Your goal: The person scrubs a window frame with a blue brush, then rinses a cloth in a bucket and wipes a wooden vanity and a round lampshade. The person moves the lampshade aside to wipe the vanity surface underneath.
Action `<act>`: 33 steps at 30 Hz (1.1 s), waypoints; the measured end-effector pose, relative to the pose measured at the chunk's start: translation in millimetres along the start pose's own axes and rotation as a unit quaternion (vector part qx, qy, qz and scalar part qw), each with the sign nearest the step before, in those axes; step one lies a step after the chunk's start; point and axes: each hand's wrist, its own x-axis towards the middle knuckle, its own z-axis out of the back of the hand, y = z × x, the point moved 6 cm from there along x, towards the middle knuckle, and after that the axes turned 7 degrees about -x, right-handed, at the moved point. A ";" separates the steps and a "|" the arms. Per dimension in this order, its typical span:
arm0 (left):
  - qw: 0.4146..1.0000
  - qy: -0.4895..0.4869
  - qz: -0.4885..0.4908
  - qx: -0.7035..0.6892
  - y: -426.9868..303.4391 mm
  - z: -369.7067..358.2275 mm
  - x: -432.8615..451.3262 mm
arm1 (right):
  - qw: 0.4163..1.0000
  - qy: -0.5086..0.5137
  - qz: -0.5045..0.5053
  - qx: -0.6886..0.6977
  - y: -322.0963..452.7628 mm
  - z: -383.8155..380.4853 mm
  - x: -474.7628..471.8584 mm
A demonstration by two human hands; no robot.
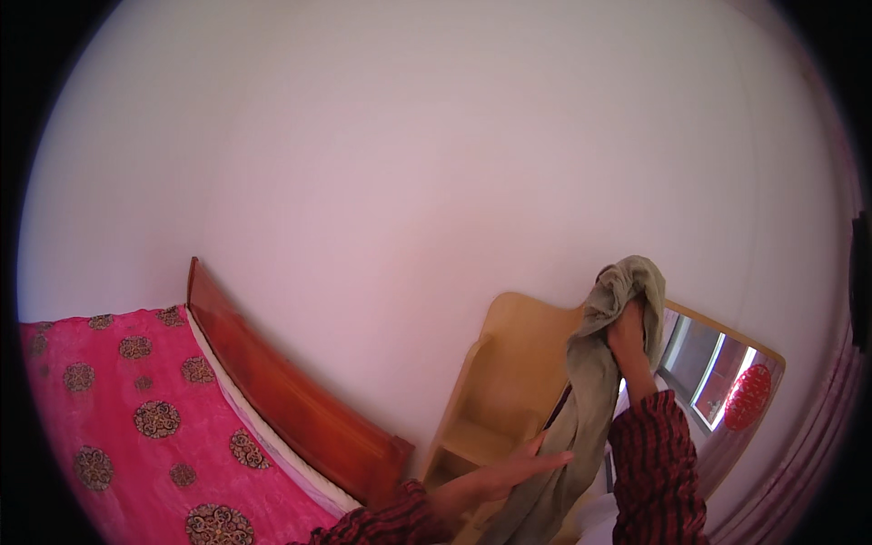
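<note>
My right hand point(628, 337) is raised and grips the bunched top of a grey-green cloth garment point(575, 436). Some of the fabric folds over the fingers and hides them. From there the garment hangs down in a long, loose twist to the bottom of the view. Lower and to the left, my left hand point(494, 473) lies against the hanging fabric with its fingers stretched apart. Behind the garment stands a light wooden dressing table point(535, 340) with small open shelves. Its mirror point(712, 364) is partly covered by the cloth and my right forearm.
A bed with a bright pink patterned cover point(157, 463) is at the left. Its reddish-brown wooden headboard point(293, 402) stands against a pale wall point(381, 170). A red round decoration point(747, 397) is on the mirror. Pinkish curtains point(797, 436) hang at the right edge.
</note>
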 end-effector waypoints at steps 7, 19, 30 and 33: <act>0.981 -0.070 0.059 -0.170 16.1 47.6 29.1 | 0.980 0.030 -0.088 -0.178 -39.9 -95.5 7.2; 0.986 -0.069 0.099 -0.119 40.2 114.4 -13.6 | 0.985 0.074 -0.132 -0.077 -9.9 -178.6 -29.5; 0.958 0.001 -0.007 -0.288 53.8 133.2 -30.4 | 0.981 0.088 -0.167 -0.043 2.1 -189.2 -36.3; 0.942 0.018 -0.002 -0.334 57.1 133.7 -33.3 | 0.980 0.121 -0.128 -0.090 18.6 -199.2 -33.9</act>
